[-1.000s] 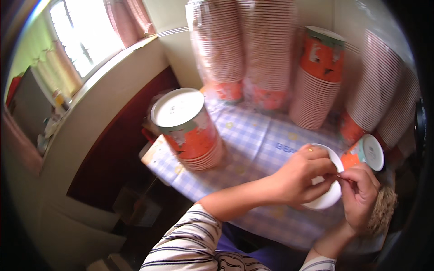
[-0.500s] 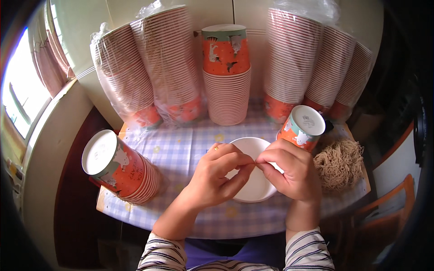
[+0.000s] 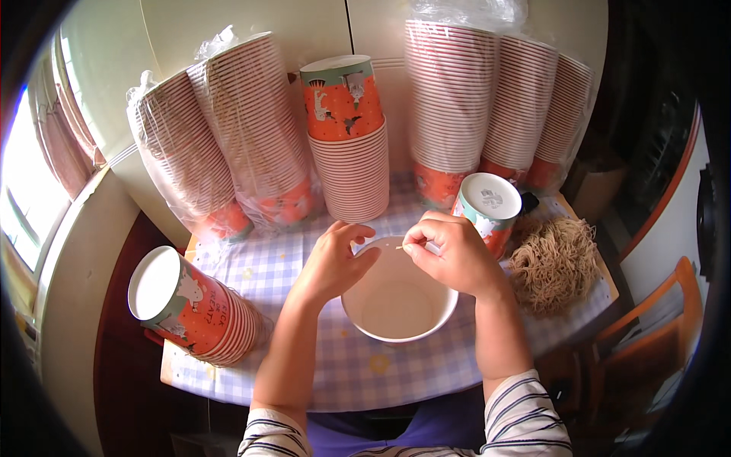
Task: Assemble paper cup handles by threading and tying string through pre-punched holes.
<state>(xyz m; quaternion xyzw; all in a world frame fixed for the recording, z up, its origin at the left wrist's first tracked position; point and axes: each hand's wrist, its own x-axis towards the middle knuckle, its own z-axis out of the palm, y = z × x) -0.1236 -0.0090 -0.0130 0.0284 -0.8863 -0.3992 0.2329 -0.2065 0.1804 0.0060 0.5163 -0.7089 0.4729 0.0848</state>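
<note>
While the right hand holds a thin pale strand pinched between thumb and forefinger, probably a bit of cord though too small to tell for certain, the left hand is held with thumb and fingers parted in a loose curve, opposite the strand; between and below the two hands, one white tub, mouth up, its round inner floor visible, the strand being over its far rim; sleeves, a pair, white with dark stripes, pushed up the forearms; just behind the right hand, one upturned tub, orange and green, pale base uppermost; to the right of the right forearm, one mound of tan cord, loosely tangled, near the table edge; at left, well apart from the hands, one short stack of printed tubs, upturned; at the back, centre, one taller upturned stack; flanking it, wrapped stacks of tubs in clear plastic, two to the left and three to the right; beneath all, one checked tablecloth, blue and white; beyond, one wooden chair at right and one curtained window at left
</note>
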